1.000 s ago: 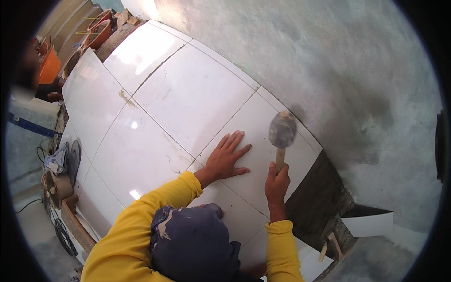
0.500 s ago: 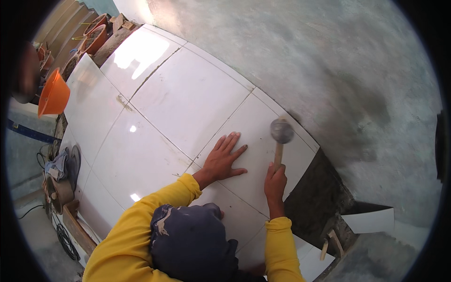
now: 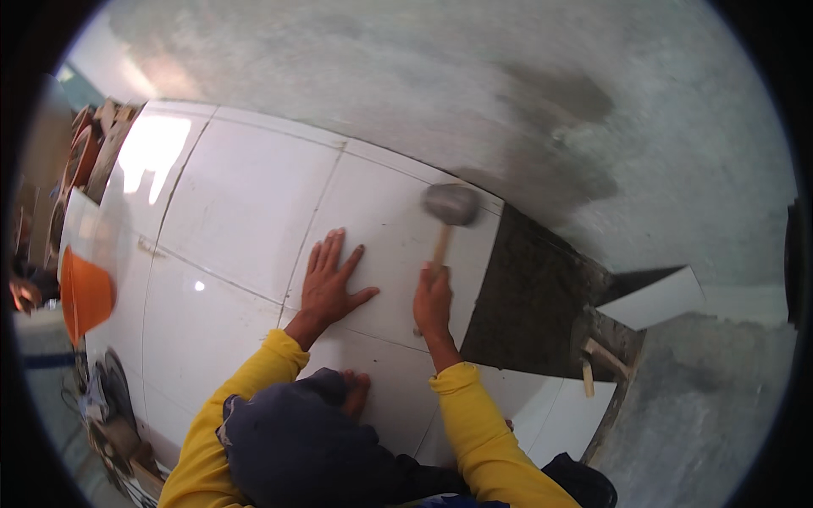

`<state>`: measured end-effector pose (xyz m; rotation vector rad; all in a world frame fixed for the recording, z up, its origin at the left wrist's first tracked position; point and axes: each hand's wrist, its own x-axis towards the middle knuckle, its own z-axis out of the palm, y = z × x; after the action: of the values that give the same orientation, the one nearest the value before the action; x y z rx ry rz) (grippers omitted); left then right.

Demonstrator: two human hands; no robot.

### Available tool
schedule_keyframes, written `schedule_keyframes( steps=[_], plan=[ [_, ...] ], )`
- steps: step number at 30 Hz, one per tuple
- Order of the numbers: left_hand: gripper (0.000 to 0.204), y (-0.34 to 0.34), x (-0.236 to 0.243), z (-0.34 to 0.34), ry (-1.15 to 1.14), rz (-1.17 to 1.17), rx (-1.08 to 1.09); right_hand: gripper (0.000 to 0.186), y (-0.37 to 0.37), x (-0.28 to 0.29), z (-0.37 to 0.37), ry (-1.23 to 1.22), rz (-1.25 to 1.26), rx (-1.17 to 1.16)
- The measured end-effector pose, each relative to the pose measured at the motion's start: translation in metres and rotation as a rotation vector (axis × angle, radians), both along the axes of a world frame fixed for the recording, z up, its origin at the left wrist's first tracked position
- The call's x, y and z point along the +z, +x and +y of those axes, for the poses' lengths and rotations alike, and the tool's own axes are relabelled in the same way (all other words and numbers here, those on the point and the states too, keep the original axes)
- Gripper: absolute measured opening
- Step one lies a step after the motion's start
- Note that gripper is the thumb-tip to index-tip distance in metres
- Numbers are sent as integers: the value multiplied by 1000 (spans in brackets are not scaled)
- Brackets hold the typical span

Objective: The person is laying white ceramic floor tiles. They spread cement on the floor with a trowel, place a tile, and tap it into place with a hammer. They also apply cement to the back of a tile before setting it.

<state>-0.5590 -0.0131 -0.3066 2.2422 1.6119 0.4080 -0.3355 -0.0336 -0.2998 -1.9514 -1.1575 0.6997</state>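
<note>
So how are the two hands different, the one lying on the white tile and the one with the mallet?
The left hand lies flat and open on the glossy white floor tile, fingers spread. The right hand is closed around the wooden handle of the grey-headed rubber mallet, whose blurred head is over the same tile. The left hand holds nothing; the right grips a tool. Both are bare and come out of yellow sleeves.

Left hand (image 3: 332,284) flat on white tile (image 3: 385,254); right hand (image 3: 434,300) grips mallet (image 3: 450,206).
</note>
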Motion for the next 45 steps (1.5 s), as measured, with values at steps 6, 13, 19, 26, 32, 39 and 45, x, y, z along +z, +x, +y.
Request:
schedule_keyframes(
  steps=[6, 13, 19, 26, 32, 39, 45],
  plan=[
    [90, 4, 1, 1, 2, 52, -12, 45, -6, 20, -3, 169, 108, -33],
    [90, -2, -5, -4, 50, 40, -23, 50, 16, 10, -8, -58, 135, -105],
    [88, -1, -1, -4, -3, 44, -6, 47, 40, 20, -16, -83, 32, -62],
    [89, 3, 1, -2, 21, 65, -31, 41, 60, 6, -28, -140, -43, -13],
    [85, 6, -2, 2, 77, 65, -37, 45, 85, -8, -34, 16, -227, 119],
    [72, 6, -18, -80, -99, 99, -295, 42, 121, 80, -45, 33, -167, 240],
    [75, 3, 5, -153, -341, 40, -383, 51, 108, 28, -92, -25, -189, 303]
  ],
)
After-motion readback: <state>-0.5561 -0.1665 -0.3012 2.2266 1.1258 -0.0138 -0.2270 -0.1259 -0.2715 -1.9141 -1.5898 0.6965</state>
